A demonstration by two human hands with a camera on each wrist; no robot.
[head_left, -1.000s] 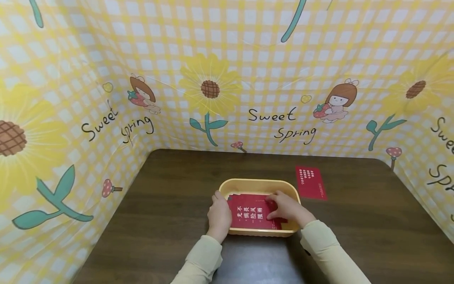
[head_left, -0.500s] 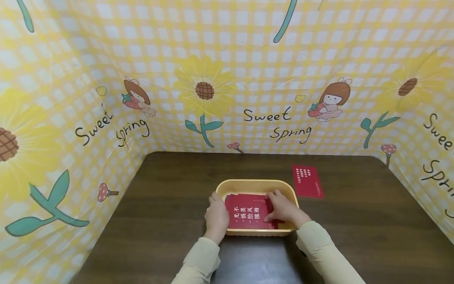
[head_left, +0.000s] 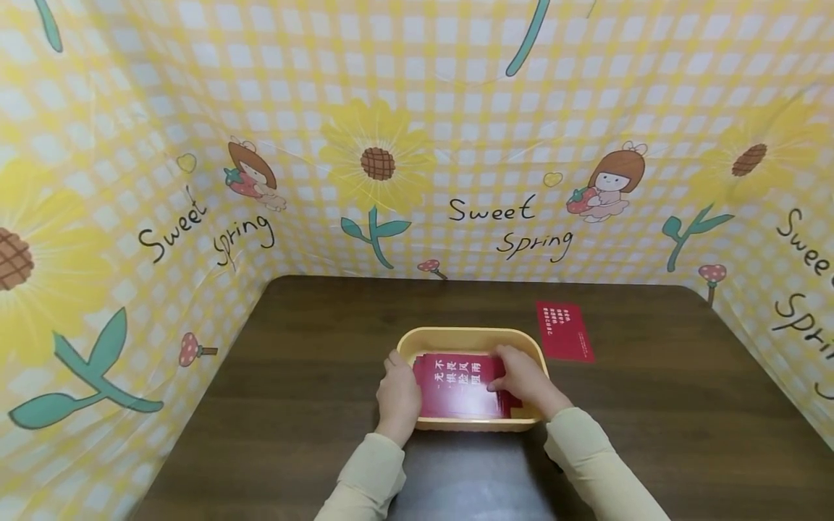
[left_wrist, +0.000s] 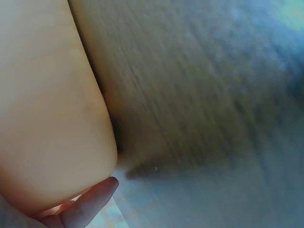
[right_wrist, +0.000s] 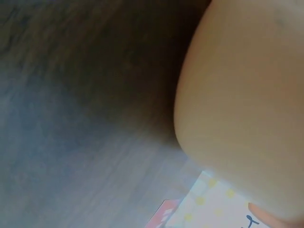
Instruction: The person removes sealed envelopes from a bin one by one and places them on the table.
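Note:
A yellow plastic basket [head_left: 472, 425] sits on the table with several red cards in it. The top red card [head_left: 456, 394] carries white Chinese characters, and its surface catches a bright glare. At the basket's left end my left hand [head_left: 398, 398] grips the wall, its fingers along the outside in the left wrist view. My right hand [head_left: 524, 376] reaches inside and pinches the top card by its right edge, thumb on the printed face. In the right wrist view the basket's outer wall [right_wrist: 242, 104] hides most of that hand.
Another red card [head_left: 565, 331] lies flat on the dark wooden table [head_left: 313, 405], behind and right of the basket. A yellow checked cloth [head_left: 417, 72] with sunflowers and "Sweet Spring" lettering encloses the table at the back and sides.
The top card has tilted and shifted slightly, and glare now covers its lower part. My right hand has moved slightly with it; my left hand stays on the basket.

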